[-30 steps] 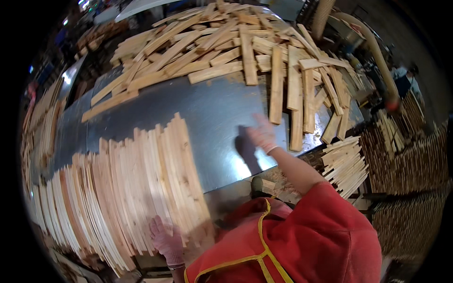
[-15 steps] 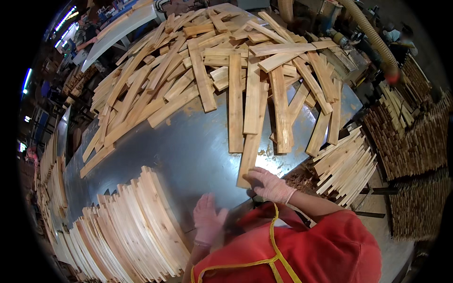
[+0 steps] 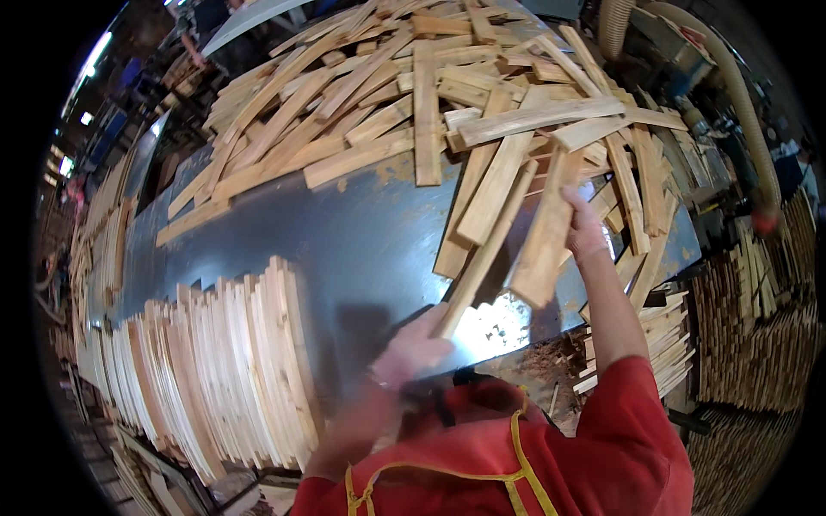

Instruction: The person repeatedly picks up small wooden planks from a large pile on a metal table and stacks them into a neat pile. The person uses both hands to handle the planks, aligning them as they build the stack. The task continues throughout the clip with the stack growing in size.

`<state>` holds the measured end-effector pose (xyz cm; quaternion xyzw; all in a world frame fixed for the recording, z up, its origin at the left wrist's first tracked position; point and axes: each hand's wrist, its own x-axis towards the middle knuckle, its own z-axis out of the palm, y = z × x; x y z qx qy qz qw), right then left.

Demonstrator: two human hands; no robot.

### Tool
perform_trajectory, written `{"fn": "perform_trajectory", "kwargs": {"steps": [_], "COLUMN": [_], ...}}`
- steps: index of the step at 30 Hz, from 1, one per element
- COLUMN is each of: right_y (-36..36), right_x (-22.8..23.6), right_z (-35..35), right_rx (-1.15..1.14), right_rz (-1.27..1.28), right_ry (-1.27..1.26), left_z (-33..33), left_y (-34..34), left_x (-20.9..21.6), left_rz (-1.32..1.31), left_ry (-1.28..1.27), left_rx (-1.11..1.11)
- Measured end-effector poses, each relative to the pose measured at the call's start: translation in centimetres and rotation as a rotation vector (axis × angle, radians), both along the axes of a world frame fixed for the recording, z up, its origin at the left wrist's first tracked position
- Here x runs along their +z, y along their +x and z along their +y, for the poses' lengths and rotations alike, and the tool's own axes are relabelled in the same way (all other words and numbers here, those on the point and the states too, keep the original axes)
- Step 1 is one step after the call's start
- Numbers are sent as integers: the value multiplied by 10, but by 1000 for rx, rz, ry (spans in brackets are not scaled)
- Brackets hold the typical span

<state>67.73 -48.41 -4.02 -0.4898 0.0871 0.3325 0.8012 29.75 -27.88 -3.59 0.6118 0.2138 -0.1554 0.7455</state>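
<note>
My left hand [image 3: 415, 351], in a pale glove and slightly blurred, is closed on the near end of a narrow wooden board [image 3: 492, 249]. That board slants away toward the pile. Farther right, my gloved right hand [image 3: 586, 227] grips the right edge of a wider wooden board [image 3: 548, 236], whose near end is tilted over the metal table [image 3: 370, 232]. The fingers of this hand are partly hidden by the board. Just left of the narrow board, two more boards, one of them a pale board [image 3: 497, 191], point toward me.
A big heap of loose boards [image 3: 344, 103] covers the table's far side. At the left stands a row of boards on edge [image 3: 232, 361]. Stacked wood strips [image 3: 748, 344] are at the right, with a ribbed hose [image 3: 748, 112] behind. Wood scraps [image 3: 551, 365] lie beside the table's near edge.
My right hand has moved forward and right, from the near end of one board to the edge of another. My left hand was open and empty; now it has the narrow board's end.
</note>
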Motion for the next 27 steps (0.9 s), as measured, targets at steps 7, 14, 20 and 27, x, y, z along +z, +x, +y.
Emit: {"fn": "perform_trajectory", "kwargs": {"steps": [7, 14, 20, 27], "right_y": [-244, -426, -503, -464], "right_x": [6, -43, -14, -64], "right_z": [29, 143, 214, 203], "right_rx": [136, 621, 991, 718], "right_rz": [31, -213, -150, -181], "right_ry": [156, -274, -142, -326], "left_z": [5, -23, -20, 17], "left_y": [-182, -309, -406, -452], "left_x": [71, -5, -30, -51], "left_rz": [-73, 92, 327, 115], "left_ry": [-467, 261, 1338, -446], "left_rx": [364, 464, 1088, 2086]}}
